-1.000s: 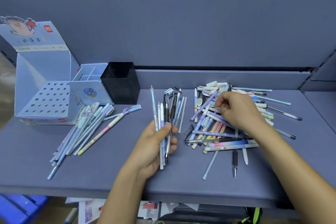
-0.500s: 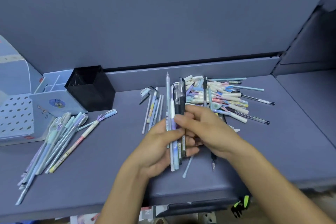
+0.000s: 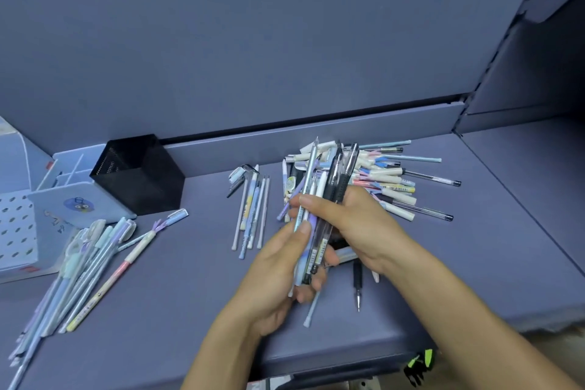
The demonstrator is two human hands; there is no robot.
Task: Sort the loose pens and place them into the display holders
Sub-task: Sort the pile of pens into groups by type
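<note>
At the far left edge, a pale box with holes (image 3: 14, 231) is cut off by the frame. A light blue holder (image 3: 76, 199) with open compartments stands against it. Just beside that, a black mesh cup (image 3: 139, 174) sits back by the rear lip of the shelf (image 3: 177, 310).

In front of the holder a fan of pastel pens (image 3: 85, 266) slants toward the front left, and its lower ends run out of view at the frame edge. Bare shelf lies between this fan and a small row of pens (image 3: 251, 215) that lie side by side, pointing toward the back.

The left hand (image 3: 275, 288) reaches in over the shelf's front edge. Its fingers and thumb are wrapped round the lower half of a bundle of pens (image 3: 332, 174), held above the shelf with the tips leaning away. The right hand (image 3: 361, 225) meets it from the right, fingers curled over the bundle's middle and the forefinger lying across the front.

Behind and to the right of the hands is a heap of loose pens (image 3: 392, 180) close to the rear lip, with several tips sticking out to the right. One black pen (image 3: 357, 282) lies apart from the heap, below the right hand, with its tip toward the front edge.

Right of the heap the shelf is bare as far as the seam with the next shelf.
</note>
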